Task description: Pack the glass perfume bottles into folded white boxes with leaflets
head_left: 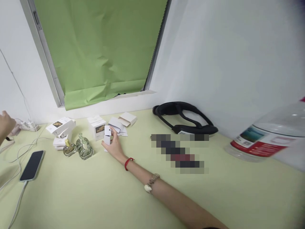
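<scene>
My right hand [115, 145] pinches a small white cardboard piece [107, 140] between thumb and fingers; to its left stand rounded clear-glass bottles [86, 152] and a white printed cardboard box [96, 128]. My left hand [6, 124] is partly cropped; I cannot tell its grip.

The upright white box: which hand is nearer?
Right. The right hand is just right of the box; the left hand is well off to its left, at the picture's edge.
</scene>
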The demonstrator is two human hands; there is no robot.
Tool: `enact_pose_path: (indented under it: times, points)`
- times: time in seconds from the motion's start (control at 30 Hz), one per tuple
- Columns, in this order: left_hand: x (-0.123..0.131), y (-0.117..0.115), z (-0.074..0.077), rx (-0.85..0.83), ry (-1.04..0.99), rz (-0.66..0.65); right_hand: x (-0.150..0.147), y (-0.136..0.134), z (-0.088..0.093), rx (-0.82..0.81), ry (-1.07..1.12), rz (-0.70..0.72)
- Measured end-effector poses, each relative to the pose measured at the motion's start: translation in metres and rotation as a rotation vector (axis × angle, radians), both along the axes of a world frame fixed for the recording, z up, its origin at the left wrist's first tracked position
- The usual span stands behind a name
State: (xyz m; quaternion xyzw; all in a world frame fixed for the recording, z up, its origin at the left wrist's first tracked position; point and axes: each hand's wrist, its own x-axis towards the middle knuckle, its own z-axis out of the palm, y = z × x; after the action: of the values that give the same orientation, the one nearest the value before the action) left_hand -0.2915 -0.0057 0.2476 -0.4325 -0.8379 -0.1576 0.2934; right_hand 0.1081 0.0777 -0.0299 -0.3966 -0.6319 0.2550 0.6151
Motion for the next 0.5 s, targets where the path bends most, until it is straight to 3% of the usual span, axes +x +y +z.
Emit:
enact_pose_path:
  times: [0.1, 0.23, 0.37, 0.5]
  points:
    - [0.057, -0.02, -0.016, 0.005, 0.128, -0.18, 0.0, 0.001, -0.001, -0.003, 0.001, 0.001]
    - [0.107, -0.024, -0.058, -0.052, 0.12, -0.398, 0.001, -0.001, 0.001, -0.041, -0.008, -0.001]
    - [0.109, 0.008, -0.101, -0.163, -0.118, -0.424, 0.001, -0.003, 0.003, -0.062, -0.009, 0.004]
    - [0.093, 0.039, -0.118, -0.214, -0.362, -0.392, 0.001, -0.003, 0.003, -0.047, -0.007, 0.01]
